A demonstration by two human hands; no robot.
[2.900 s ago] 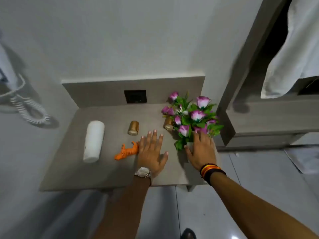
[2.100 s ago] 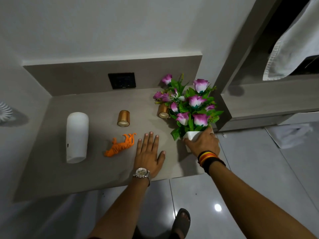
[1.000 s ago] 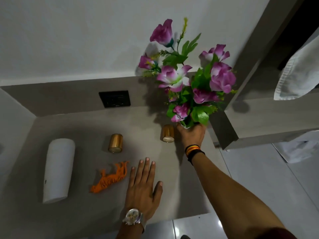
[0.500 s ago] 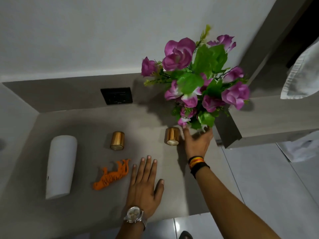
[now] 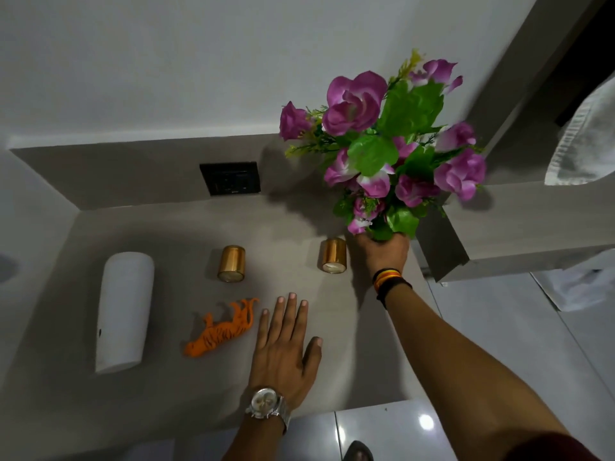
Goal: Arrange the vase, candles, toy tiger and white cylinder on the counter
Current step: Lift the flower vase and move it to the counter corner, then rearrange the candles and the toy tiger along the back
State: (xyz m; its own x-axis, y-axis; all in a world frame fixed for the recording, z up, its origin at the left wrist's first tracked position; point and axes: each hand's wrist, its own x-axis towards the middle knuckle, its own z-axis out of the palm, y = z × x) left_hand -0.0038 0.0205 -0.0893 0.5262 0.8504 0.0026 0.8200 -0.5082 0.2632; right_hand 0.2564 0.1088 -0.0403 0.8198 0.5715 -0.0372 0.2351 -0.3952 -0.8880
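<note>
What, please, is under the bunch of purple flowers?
The right hand closes its grip beneath the purple artificial flowers with green leaves. The vase is fully covered by fingers and foliage.

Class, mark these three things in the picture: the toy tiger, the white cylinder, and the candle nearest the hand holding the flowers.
toy tiger (image 5: 222,331): head view, on its striped orange body.
white cylinder (image 5: 123,311): head view, mid-length on its side.
right-hand candle (image 5: 333,255): head view, on its gold wall.

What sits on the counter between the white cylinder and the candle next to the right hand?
Head view: the other gold candle stands between the white cylinder and that candle; counter around it is bare.
</note>
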